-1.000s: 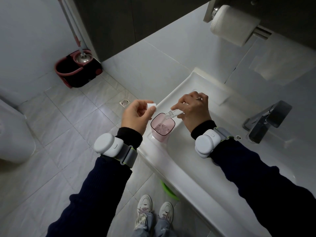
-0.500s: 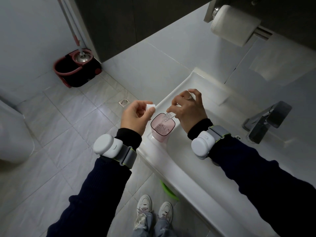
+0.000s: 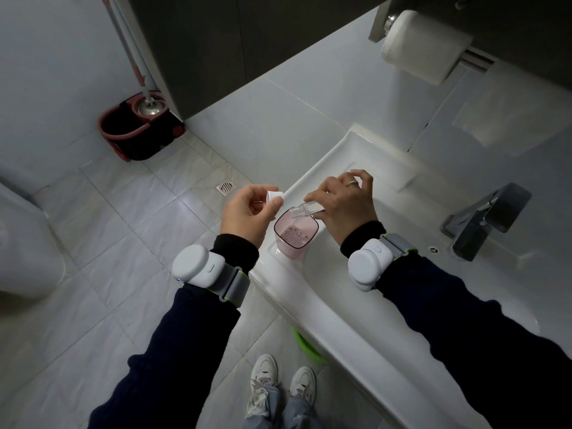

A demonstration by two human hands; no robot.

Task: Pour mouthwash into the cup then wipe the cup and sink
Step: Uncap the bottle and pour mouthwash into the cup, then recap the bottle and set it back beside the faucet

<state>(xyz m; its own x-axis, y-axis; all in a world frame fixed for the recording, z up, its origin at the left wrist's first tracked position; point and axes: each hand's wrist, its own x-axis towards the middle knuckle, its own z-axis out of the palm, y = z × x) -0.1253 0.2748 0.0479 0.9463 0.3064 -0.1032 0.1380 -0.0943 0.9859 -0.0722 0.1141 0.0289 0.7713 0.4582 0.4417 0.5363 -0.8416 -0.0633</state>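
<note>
Pink and see-through, the cup (image 3: 296,233) stands on the sink (image 3: 312,298) at its left front corner, right on the flat rim, with a little bubbly liquid at the bottom. My right hand (image 3: 346,205) is closed around a small clear bottle (image 3: 306,209), tipped mouth-down just over the cup's far rim; I cannot tell if liquid is running. My left hand (image 3: 244,213) pinches a white cap (image 3: 274,196) between thumb and fingers, held just left of the cup and off the sink's edge, above the floor (image 3: 123,230).

Around me: a dark tap (image 3: 483,221) stands at the back of the sink toward its right side, well apart from the cup. A paper roll (image 3: 421,46) hangs on the wall beyond the sink. On the floor, a red and black mop bucket (image 3: 139,128) sits in the far corner with its mop handle (image 3: 125,41) rising from it, a drain grate (image 3: 225,187) lies near my left hand, and something green (image 3: 306,345) peeks out under the sink's front edge. Both wrists carry white strapped units.
</note>
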